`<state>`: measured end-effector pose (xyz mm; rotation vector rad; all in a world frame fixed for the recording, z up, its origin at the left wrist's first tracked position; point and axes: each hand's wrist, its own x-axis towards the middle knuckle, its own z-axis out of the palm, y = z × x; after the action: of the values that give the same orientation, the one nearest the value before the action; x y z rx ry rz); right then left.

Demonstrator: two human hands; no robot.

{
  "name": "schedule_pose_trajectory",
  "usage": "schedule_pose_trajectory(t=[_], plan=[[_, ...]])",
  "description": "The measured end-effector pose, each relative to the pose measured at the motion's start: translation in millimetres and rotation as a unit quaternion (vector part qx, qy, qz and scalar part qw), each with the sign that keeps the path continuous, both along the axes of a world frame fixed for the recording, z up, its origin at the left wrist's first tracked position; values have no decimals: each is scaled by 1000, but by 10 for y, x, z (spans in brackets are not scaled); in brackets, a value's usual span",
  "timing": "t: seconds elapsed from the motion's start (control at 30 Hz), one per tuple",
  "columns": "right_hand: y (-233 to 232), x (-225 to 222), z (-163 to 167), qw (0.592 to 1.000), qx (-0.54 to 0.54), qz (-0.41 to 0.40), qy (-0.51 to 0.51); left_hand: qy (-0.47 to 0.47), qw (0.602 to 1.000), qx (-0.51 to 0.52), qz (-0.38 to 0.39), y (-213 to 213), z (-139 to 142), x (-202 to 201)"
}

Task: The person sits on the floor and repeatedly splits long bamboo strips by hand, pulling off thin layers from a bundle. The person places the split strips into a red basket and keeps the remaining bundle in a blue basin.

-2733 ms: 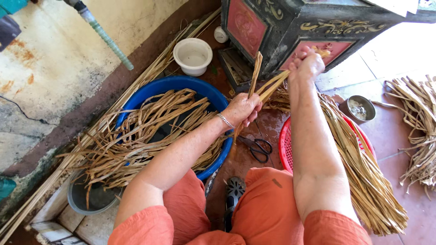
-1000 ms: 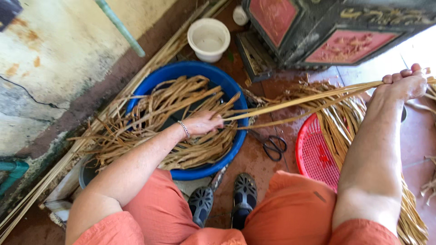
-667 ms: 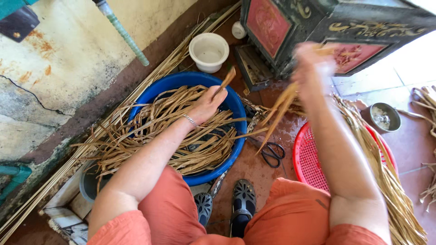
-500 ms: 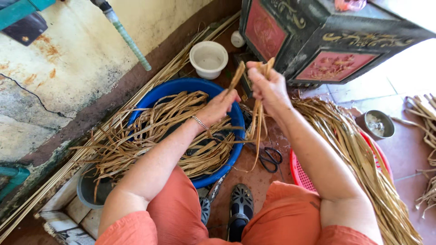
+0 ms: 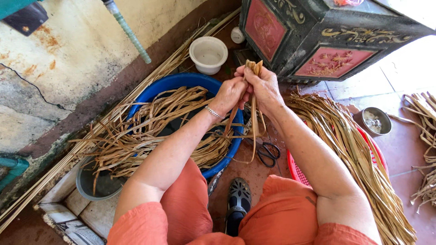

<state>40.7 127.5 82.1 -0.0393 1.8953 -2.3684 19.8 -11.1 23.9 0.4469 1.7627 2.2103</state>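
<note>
Above the far rim of the blue tub (image 5: 179, 81), your left hand (image 5: 230, 94) and right hand (image 5: 265, 86) both pinch the folded leaf strip (image 5: 252, 72). Keep both grips tight near the fold so the trailing ends hang clear of the scissors (image 5: 269, 153).

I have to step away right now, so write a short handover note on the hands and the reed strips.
Left hand and right hand: both shut on a folded bundle of strips, held above the blue basin.
More strips lie soaking in the basin; dry ones lie across the red basket.
Scissors lie on the floor.
Done: one bundle gathered.
Left: both piles.
</note>
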Motion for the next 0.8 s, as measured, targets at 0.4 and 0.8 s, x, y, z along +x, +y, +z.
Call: schedule_pose_trajectory(t=[0.4,0.8], plan=[[549,-340,206,967,-140,-214,12,-83,989,19,-124,314,213,240],[1755,-654,32,903,-245,-351,30,-71,979,-58,-182,419,76,384]])
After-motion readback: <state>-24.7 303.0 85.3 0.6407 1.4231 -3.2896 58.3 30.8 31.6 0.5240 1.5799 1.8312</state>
